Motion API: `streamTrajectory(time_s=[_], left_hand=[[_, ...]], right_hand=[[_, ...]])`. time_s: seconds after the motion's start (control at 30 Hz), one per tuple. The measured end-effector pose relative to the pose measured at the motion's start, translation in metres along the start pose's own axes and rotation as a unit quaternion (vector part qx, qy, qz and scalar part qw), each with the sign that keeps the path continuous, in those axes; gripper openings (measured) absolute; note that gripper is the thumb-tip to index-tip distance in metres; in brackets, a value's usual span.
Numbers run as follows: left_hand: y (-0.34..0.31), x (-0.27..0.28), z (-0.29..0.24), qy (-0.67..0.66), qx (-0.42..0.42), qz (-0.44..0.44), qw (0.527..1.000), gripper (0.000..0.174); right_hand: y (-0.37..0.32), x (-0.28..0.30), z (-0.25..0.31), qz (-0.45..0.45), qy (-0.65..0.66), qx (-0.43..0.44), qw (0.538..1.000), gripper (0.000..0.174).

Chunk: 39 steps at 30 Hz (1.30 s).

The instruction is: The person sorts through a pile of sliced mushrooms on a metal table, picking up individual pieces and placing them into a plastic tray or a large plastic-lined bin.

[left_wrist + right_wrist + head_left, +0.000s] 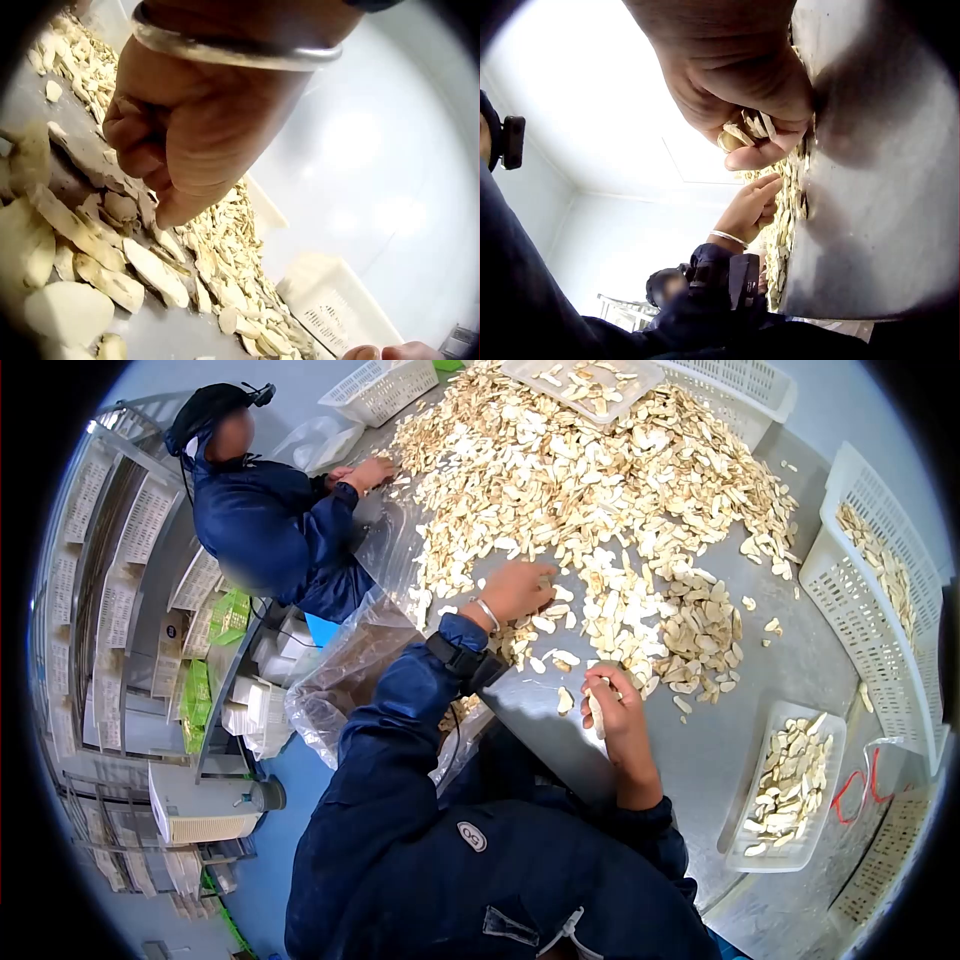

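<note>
My right hand [618, 720] holds several pale dried slices [736, 137] in its curled fingers, low over the near edge of the metal table [560, 745]. To its left my left hand [517, 592], with a bangle at the wrist, reaches down to loose slices [154, 271]. In the left wrist view some of its fingers are curled, and one fingertip comes right down at a slice; I cannot tell whether it pinches one. A broad heap of the same slices [560, 480] spreads beyond both hands, with a smaller pile [700, 625] at its right.
A clear tub of slices [785, 785] stands at the right, near a white basket [870, 590]. On the heap's far side sits a tray [590, 390]. Another person [270, 520] works at the left. A plastic bag [345, 680] hangs by the table's left edge.
</note>
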<state>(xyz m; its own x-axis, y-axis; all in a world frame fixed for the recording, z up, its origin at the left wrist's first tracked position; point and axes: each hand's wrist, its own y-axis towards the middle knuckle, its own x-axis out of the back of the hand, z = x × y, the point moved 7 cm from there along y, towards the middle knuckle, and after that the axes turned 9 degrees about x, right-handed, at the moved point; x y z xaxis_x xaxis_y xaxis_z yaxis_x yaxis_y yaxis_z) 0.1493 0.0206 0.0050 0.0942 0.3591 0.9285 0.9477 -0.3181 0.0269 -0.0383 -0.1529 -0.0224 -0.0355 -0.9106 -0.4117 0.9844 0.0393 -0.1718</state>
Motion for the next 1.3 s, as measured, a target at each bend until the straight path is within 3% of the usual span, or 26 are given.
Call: streamTrajectory(time_s=[0.3,0.5,0.8,1.1,1.2,1.3], left_hand=[[0.001,-0.019,0.000,-0.006,-0.028,0.067,0.997,0.025],[-0.006,-0.006,0.009,-0.059,0.009,0.076,0.995,0.029],[-0.024,0.002,0.009,-0.139,0.069,0.157,0.975,0.044],[-0.023,-0.013,0.014,-0.278,0.069,0.250,0.925,0.031],[-0.021,-0.006,0.007,-0.244,0.084,0.269,0.928,0.029],[-0.004,-0.016,0.002,-0.118,-0.023,0.378,0.918,0.028]], right_hand=[[-0.001,0.000,0.002,-0.001,-0.003,-0.008,1.000,0.020],[-0.001,-0.001,0.003,0.001,0.006,-0.005,1.000,0.020],[-0.001,-0.001,0.003,-0.001,0.001,0.000,1.000,0.020],[-0.003,0.000,0.003,0.000,0.000,-0.001,1.000,0.020],[-0.002,0.002,-0.002,0.000,0.003,-0.003,1.000,0.020],[-0.001,0.002,0.001,-0.001,0.002,0.004,1.000,0.020]])
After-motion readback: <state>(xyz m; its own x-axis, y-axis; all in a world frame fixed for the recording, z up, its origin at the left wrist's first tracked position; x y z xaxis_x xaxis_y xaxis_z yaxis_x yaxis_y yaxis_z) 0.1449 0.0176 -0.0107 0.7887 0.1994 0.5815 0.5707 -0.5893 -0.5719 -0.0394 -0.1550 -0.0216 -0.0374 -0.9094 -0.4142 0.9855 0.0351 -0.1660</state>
